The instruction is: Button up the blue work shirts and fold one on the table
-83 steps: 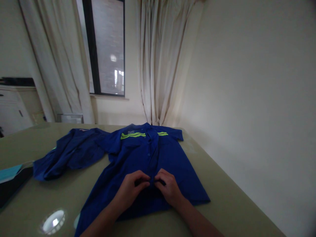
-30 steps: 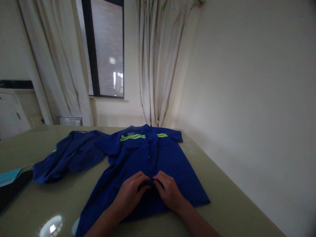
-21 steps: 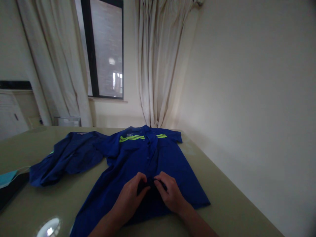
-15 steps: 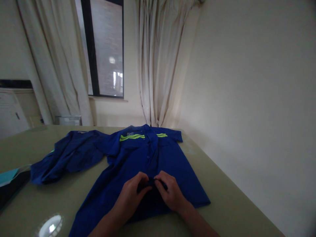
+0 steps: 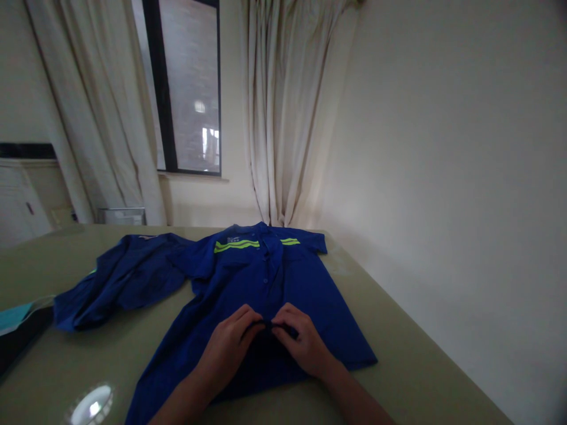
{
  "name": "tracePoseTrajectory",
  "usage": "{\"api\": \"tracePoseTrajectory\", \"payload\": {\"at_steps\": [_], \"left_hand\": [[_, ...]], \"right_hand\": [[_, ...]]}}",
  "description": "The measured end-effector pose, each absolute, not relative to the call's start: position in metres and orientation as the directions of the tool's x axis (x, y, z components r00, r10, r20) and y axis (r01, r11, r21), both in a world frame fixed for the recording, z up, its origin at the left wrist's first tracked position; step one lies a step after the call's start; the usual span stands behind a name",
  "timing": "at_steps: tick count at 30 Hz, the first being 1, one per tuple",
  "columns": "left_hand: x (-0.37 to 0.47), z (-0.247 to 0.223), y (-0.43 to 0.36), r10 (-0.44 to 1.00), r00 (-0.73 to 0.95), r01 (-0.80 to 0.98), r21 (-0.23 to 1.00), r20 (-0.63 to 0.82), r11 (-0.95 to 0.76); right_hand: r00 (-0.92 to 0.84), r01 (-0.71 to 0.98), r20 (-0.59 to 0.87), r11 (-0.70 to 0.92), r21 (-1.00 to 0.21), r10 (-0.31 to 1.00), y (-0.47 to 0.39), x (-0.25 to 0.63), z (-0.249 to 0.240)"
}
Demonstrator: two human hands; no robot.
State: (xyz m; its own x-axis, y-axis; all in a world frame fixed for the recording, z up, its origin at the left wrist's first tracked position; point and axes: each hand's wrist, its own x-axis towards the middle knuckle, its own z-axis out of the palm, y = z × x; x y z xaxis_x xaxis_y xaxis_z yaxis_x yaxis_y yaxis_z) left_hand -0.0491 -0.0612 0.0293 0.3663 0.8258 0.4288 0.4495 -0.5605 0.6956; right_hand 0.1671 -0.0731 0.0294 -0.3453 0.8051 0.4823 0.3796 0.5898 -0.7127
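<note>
The left hand (image 5: 230,342) and right hand (image 5: 303,342), fingertips closed against thumbs, pinch the front of the blue shirt (image 5: 319,307), hiding exactly what they grip; its near left corner is cut off. A strip of table (image 5: 398,378) separates it from the wall (image 5: 443,177) on the right; a crumpled garment (image 5: 128,280) lies by its left sleeve. The shirt lies spread, collar far, with yellow-green chest stripes (image 5: 237,246).

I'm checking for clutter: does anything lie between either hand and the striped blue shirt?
Nothing visible does: the left hand and right hand both pinch the shirt. The crumpled garment lies left of it.
</note>
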Motion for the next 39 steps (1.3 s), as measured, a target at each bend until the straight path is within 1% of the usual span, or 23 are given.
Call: {"api": "tracePoseTrajectory", "payload": {"at_steps": [3, 8, 12, 15, 19, 22, 27, 31, 39], "left_hand": [[-0.047, 0.029, -0.062, 0.841, 0.358, 0.455, 0.711, 0.406, -0.537], [-0.045, 0.026, -0.062, 0.867, 0.342, 0.493, 0.715, 0.364, -0.495], [-0.045, 0.022, -0.06, 0.877, 0.371, 0.442, 0.772, 0.305, -0.456], [-0.046, 0.023, -0.058, 0.867, 0.413, 0.394, 0.805, 0.277, -0.445], [-0.048, 0.027, -0.056, 0.858, 0.448, 0.357, 0.83, 0.251, -0.428], [-0.05, 0.031, -0.056, 0.856, 0.452, 0.365, 0.822, 0.253, -0.436], [-0.048, 0.032, -0.06, 0.847, 0.428, 0.38, 0.788, 0.315, -0.485], [-0.045, 0.032, -0.064, 0.872, 0.39, 0.413, 0.791, 0.295, -0.452], [-0.042, 0.031, -0.066, 0.883, 0.37, 0.391, 0.814, 0.288, -0.429]], "right_hand": [[-0.358, 0.327, 0.485, 0.593, -0.736, 0.798, -0.073, 0.167, 0.03], [-0.375, 0.322, 0.45, 0.569, -0.757, 0.811, -0.072, 0.168, 0.031], [-0.375, 0.338, 0.428, 0.551, -0.763, 0.823, -0.072, 0.167, 0.029], [-0.366, 0.361, 0.435, 0.557, -0.748, 0.823, -0.071, 0.167, 0.026], [-0.346, 0.424, 0.467, 0.579, -0.696, 0.814, -0.07, 0.166, 0.021], [-0.328, 0.453, 0.477, 0.579, -0.678, 0.815, -0.069, 0.165, 0.017], [-0.335, 0.453, 0.48, 0.585, -0.673, 0.811, -0.069, 0.165, 0.015], [-0.387, 0.41, 0.482, 0.615, -0.674, 0.786, -0.071, 0.166, 0.019], [-0.381, 0.378, 0.471, 0.599, -0.705, 0.795, -0.071, 0.167, 0.023]]}}
